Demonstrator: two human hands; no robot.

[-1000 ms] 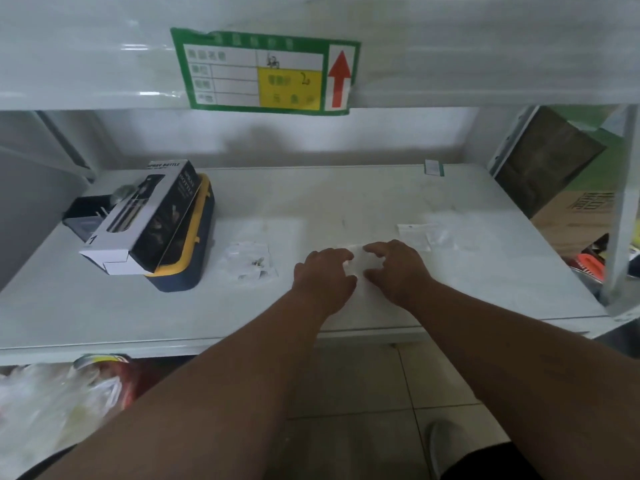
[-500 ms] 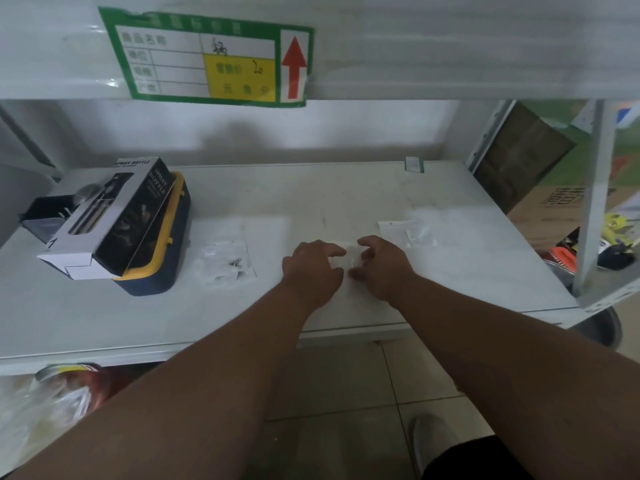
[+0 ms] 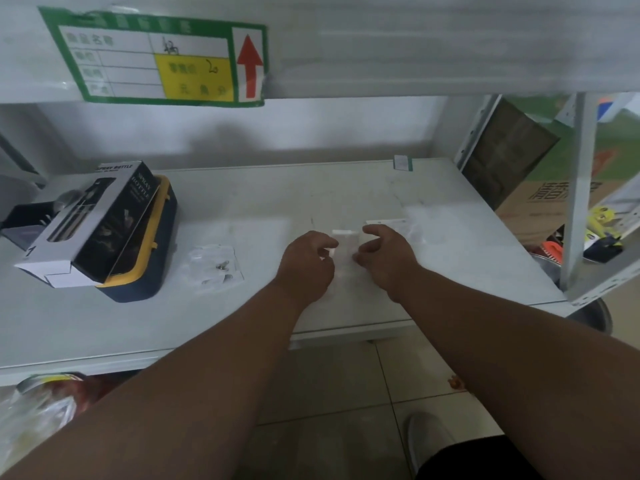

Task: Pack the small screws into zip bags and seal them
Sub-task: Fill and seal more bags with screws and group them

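Observation:
A small clear zip bag [image 3: 344, 249] lies on the white shelf [image 3: 263, 206], held between my two hands. My left hand [image 3: 306, 263] pinches its left edge with curled fingers. My right hand [image 3: 384, 254] pinches its right edge. The bag's white top strip shows between the fingertips. What is inside this bag I cannot make out. Left of my hands lie clear bags with small dark screws [image 3: 216, 265] in them. Another clear bag [image 3: 401, 226] lies just behind my right hand.
A spray bottle box [image 3: 90, 223] rests on a yellow-and-navy case [image 3: 145, 271] at the shelf's left. An upper shelf with a green label [image 3: 156, 60] hangs overhead. A metal upright [image 3: 581, 188] and cardboard boxes [image 3: 540, 206] stand at the right.
My hands went from lying flat on the bag to pinching its edges with curled fingers. The camera view shifted right and slightly closer.

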